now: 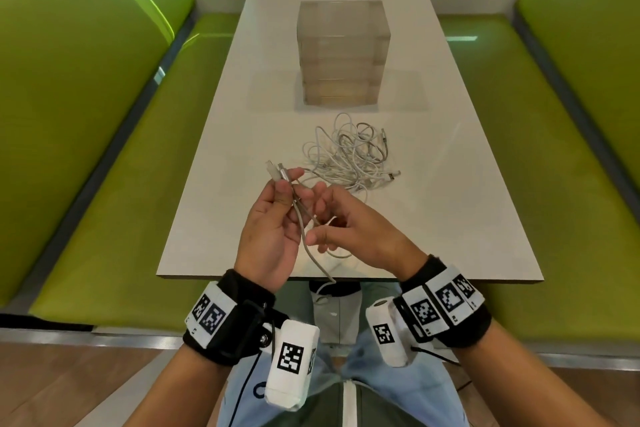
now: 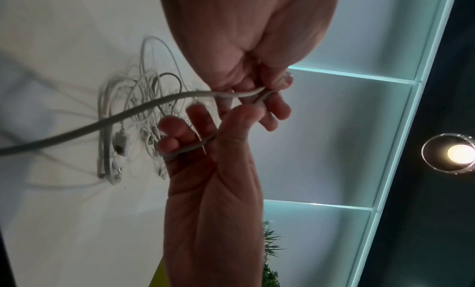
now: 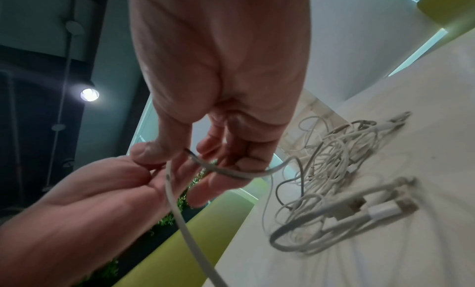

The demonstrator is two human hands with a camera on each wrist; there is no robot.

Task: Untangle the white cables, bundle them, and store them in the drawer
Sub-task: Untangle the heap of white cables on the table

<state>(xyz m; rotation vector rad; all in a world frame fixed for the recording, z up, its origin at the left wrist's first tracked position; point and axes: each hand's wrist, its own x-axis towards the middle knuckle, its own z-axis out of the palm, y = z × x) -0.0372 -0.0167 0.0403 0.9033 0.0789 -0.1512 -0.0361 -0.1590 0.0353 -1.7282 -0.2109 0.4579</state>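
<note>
Meanwhile, a left hand (image 1: 273,218) pinches the plug ends of thin white rubber-sheathed cables (image 1: 349,152), while the right hand (image 1: 349,218) curls its fingers (image 3: 226,165) around one strand trailing off the near edge of the matte off-white table (image 1: 450,201). Most of the cord lies knotted between the hands and a translucent plastic drawer unit (image 1: 343,52) (all drawers apparently closed). Light, limp and smooth, the cables probably handle best by their stiffer metal-tipped connectors.

Both hands raised together, left hand (image 1: 273,229) and right hand (image 1: 349,229) fingers curled.
</note>
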